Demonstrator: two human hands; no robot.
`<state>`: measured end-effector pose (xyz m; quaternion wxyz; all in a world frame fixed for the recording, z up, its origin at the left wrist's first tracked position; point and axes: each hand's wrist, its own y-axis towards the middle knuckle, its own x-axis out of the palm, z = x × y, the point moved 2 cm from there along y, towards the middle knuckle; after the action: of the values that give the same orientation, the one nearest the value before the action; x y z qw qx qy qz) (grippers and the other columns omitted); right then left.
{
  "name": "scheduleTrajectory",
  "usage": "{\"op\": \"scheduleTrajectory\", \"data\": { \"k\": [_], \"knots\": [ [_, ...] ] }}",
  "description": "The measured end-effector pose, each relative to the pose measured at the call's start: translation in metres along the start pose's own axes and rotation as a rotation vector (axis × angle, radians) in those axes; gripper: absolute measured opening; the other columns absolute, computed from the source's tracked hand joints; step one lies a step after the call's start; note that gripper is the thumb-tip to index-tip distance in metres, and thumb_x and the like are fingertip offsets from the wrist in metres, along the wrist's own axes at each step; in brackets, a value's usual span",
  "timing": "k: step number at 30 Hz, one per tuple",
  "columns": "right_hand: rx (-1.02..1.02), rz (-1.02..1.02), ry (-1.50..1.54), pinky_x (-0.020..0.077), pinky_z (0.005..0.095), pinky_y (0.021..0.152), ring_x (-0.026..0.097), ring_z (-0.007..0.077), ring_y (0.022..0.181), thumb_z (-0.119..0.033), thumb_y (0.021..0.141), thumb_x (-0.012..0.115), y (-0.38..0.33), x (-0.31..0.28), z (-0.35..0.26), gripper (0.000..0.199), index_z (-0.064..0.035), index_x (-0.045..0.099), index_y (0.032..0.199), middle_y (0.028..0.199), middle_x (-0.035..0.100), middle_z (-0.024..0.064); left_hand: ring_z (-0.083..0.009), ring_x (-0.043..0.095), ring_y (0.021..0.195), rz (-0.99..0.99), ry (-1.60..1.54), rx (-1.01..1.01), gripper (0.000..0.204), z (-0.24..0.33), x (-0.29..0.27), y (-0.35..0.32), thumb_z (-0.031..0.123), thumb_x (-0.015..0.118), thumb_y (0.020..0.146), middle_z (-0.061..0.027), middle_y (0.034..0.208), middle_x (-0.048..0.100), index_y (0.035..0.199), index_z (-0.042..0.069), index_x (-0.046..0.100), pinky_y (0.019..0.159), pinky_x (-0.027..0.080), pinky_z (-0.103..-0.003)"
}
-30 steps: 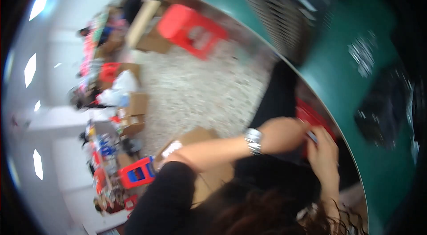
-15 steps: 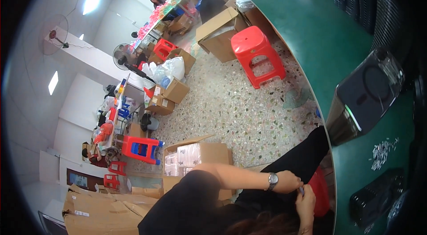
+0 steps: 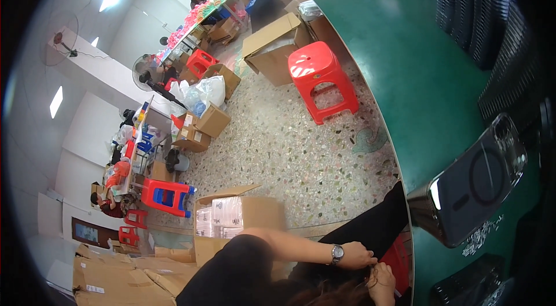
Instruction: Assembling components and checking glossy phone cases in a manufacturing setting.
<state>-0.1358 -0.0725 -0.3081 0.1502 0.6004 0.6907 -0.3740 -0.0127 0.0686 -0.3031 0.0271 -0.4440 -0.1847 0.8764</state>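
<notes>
Low in the view, over my lap, my two hands meet close to the edge of the green table (image 3: 376, 63). My left hand (image 3: 356, 255), with a silver wristwatch (image 3: 337, 254) on its wrist, is closed, its fingertips pinched together. Just below it, my right hand (image 3: 381, 283) has its fingers curled in against the left one. Whatever lies between the fingertips is too small and hidden to name. Nearest on the table stands a clear-and-black phone case (image 3: 485, 170) with a dark ring on its back. Beside it lies a scatter of small silvery pieces (image 3: 482, 235).
Another dark case (image 3: 472, 283) lies at the lower right. Tall stacks of black cases (image 3: 463, 11) line the table's far side. A red stool (image 3: 321, 80) stands left of the table, near an open carton (image 3: 275, 45). A carton of pink-white packs (image 3: 226, 213) sits left of my arm.
The view has shifted, so the room and table appear further left. My hands stay together; the small greyish thing seen between them before is now hidden.
</notes>
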Motion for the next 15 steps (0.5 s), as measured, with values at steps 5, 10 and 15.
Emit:
{"op": "scheduleTrajectory", "data": {
  "k": [5,10,15],
  "knots": [
    [0.017,-0.019,-0.004,0.0515,0.0503,0.081,0.063,0.0381,0.095,-0.015,0.098,0.056,0.01,0.005,-0.004,0.018,-0.0011,0.067,0.095,0.097,0.065,0.016,-0.0311,0.074,0.082,-0.003,0.001,-0.057,0.024,0.001,0.001,-0.005,0.02,0.061,0.091,-0.0102,0.092,0.069,0.113,0.01,0.062,0.069,0.059,-0.044],
    [0.084,0.027,0.052,0.0513,0.0505,0.083,0.062,0.0394,0.097,-0.017,0.1,0.056,0.012,0.006,-0.013,0.02,-0.002,0.068,0.098,0.098,0.065,0.0169,-0.0318,0.074,0.084,-0.014,-0.026,-0.117,0.023,-0.001,-0.001,-0.005,0.02,0.061,0.092,-0.0117,0.097,0.071,0.113,0.01,0.062,0.071,0.059,-0.046],
    [-0.152,0.31,0.12,0.0505,0.0472,0.079,0.061,0.0368,0.095,-0.013,0.096,0.062,-0.016,-0.005,-0.021,0.018,-0.0044,0.067,0.111,0.1,0.063,0.0131,-0.0395,0.072,0.089,-0.136,-0.321,-0.032,0.02,-0.004,-0.036,0.005,0.022,0.06,0.095,-0.0184,0.087,0.073,0.095,0.004,0.07,0.074,0.057,-0.046]
  ]
}}
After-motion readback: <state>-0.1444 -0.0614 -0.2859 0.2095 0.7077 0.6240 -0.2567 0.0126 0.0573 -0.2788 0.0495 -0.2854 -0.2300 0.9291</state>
